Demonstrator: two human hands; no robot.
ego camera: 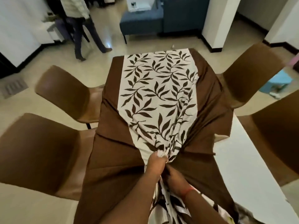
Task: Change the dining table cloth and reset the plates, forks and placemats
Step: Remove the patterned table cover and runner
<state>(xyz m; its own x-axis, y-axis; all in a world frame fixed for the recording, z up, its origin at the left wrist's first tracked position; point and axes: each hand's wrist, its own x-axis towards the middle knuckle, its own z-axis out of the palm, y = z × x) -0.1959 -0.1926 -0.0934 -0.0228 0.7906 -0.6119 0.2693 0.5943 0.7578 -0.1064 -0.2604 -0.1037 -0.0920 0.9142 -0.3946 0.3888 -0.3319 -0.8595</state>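
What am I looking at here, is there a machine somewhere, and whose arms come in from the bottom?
There is no machine. A person wears a camera on the head, looking down at their own arms. The left hand and the right hand both grip a bunched part of the tablecloth, brown with a leaf-patterned middle strip. It is gathered toward the person, baring the white table on the right. Brown chairs stand on both sides. No plates or forks show. Another person walks behind.

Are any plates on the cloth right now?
No: the cloth lies bare, bunched toward the left hand and right hand gripping its near end.
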